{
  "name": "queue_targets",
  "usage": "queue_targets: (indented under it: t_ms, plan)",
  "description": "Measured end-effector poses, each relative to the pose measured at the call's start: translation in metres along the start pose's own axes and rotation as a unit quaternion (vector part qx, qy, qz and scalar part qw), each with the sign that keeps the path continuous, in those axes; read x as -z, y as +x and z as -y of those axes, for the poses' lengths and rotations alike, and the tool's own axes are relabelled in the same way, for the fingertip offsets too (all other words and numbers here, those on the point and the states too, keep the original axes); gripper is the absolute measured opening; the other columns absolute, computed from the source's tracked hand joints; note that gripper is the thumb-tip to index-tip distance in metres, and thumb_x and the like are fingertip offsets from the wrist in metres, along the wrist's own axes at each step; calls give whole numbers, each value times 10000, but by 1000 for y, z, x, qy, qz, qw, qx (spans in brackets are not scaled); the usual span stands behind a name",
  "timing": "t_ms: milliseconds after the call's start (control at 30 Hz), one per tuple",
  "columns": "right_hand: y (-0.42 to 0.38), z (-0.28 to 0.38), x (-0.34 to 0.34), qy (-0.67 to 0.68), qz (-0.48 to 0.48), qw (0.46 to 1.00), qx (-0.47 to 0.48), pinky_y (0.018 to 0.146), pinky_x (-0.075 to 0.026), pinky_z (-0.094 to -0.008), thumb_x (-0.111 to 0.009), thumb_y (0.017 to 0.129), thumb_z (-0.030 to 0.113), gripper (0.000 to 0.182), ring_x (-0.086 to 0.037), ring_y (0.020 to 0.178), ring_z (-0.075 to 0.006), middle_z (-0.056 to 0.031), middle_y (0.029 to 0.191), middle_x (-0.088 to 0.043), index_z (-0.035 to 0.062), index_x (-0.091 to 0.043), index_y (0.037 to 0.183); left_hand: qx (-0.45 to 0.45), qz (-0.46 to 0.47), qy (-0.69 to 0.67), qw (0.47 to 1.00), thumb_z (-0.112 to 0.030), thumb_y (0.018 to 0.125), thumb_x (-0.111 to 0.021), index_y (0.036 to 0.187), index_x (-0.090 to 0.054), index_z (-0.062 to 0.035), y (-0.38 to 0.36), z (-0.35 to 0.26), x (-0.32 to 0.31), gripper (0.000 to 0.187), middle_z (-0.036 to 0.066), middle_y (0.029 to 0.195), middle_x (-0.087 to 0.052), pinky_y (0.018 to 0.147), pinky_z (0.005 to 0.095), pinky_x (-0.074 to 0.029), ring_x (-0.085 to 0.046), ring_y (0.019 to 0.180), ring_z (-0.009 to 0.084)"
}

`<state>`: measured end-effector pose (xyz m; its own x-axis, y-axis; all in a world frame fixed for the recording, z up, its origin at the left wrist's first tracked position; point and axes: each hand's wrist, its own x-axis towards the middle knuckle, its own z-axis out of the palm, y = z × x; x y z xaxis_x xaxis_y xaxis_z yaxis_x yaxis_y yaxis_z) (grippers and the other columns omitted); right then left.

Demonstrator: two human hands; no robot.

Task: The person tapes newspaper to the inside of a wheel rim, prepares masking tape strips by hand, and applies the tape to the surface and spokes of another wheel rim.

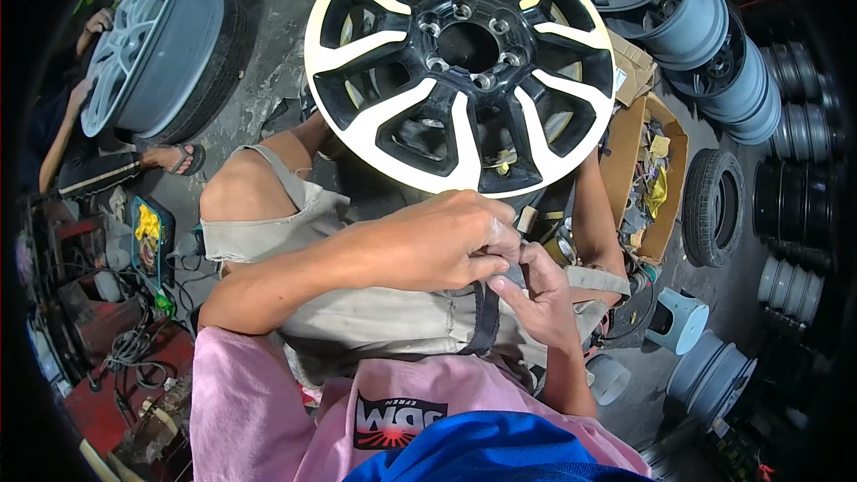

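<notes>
Here, your left hand (446, 241) is curled nearly closed, fingertips pinched on a small dark piece (509, 254) just below the wheel rim (460, 67); your right hand (540, 299) meets it from 5 o'clock, fingers bent and pressed against the same piece, though what exactly the piece is stays too small to tell. The rim, black with white spoke faces, stands tilted against your knees at 12 o'clock, its lower edge just above your knuckles. A dark strap (486, 317) runs down across your grey shorts (375, 321) from under the hands. The floor (268, 71) is bare, stained concrete. At 10 o'clock a pale grey rim (152, 49) stands on edge, with another person's arm (58, 138) and sandalled foot (174, 159) beside it. At 3 o'clock sits an open cardboard box (647, 174) full of scraps, then a small tyre (714, 207) lying beyond it. Stacks of grey rims (714, 36) fill 1 to 2 o'clock, and more rims (714, 379) lie at 4 o'clock near a pale stool (680, 321). At 8 o'clock red shelving (89, 321) holds tangled cables.
</notes>
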<state>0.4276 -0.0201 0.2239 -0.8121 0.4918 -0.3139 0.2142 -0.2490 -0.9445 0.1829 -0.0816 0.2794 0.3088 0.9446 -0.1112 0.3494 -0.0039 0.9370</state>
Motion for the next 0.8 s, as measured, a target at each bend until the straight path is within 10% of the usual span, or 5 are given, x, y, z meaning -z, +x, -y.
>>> queue_targets:
  t_ms: [333,800]
  plan:
    - [2,-4,-5,202,13,979,-24,795,-572,-322,-668,1006,67,163,-679,932,-165,-101,1101,-660,33,-524,1073,-18,-35,-13,999,-111,890,-738,1004,-748,7,0,1,-3,164,134,902,-642,723,415,-511,-658,793,320]
    - [43,15,-9,125,-29,991,47,835,-604,-332,-619,1034,80,138,-708,931,-193,-111,1064,-652,4,-533,1110,-19,-146,-30,989,-92,901,-747,958,-746,32,3,0,9,136,127,844,-655,656,372,-492,-649,746,257]
